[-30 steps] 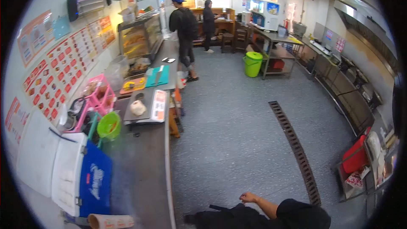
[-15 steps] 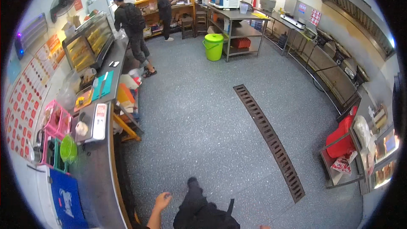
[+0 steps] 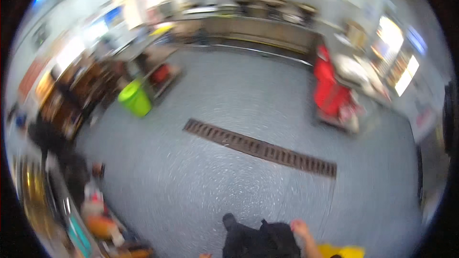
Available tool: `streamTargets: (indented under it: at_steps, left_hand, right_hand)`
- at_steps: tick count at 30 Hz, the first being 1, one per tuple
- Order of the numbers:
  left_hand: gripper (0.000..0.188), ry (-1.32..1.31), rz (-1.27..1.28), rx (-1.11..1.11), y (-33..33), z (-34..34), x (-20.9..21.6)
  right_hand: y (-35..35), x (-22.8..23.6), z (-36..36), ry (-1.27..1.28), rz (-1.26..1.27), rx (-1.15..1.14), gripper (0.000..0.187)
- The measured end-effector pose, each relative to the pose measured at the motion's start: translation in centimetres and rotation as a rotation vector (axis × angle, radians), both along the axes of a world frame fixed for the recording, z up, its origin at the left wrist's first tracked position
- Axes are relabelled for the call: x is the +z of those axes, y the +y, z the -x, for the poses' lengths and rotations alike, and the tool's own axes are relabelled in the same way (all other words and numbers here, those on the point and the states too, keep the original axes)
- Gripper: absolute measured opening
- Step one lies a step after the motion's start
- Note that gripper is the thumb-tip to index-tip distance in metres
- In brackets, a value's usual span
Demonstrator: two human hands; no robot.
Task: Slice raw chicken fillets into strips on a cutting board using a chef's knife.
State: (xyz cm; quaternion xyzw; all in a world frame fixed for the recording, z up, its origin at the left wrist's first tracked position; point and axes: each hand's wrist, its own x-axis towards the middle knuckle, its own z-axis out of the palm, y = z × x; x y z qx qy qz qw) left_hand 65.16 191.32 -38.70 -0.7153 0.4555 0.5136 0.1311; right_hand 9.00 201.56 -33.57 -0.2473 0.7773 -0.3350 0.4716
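Observation:
My right hand [image 3: 300, 228] hangs in front of me at the lower edge, beside my dark clothing [image 3: 258, 241]. Motion smears its fingers, and I make out nothing held in it. Only a sliver of my left hand [image 3: 205, 255] shows at the bottom edge, its fingers hidden. Neither hand visibly touches a work surface. Behind my right forearm lies something flat and yellow [image 3: 351, 251], its kind not clear.
A slotted drain grate [image 3: 260, 149] crosses the grey floor [image 3: 158, 172]. A lime-green bin [image 3: 135, 98] stands beside a metal table. Red material [image 3: 329, 88] fills a rack at right. A blurred person in dark clothes [image 3: 50, 138] is at left, by a counter with a teal board [image 3: 79, 236].
My view has swung to the right, so the bin, grate and left counter sit further left. My right hand has come into view; my left has dropped mostly out of it.

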Motion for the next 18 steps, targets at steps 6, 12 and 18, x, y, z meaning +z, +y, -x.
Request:
streamTargets:
  at_steps: [6, 12, 18]
  left_hand:
    - [0.042, 0.339, 0.701, -0.013, -28.9, 19.1, 6.2]
    - [0.042, 0.369, 0.460, -0.665, -35.5, 41.0, 8.5]
    - [0.052, 0.085, 0.266, -1.234, -36.6, 55.5, 9.0]
  right_hand:
    - [-0.3, 5.6, -1.0, 0.047, 0.321, -0.617, 0.021]
    - [16.0, -17.0, -14.7, -0.208, -0.314, -0.965, 0.030]
    - [18.5, -14.4, -11.2, -0.115, -0.504, -0.713, 0.022]
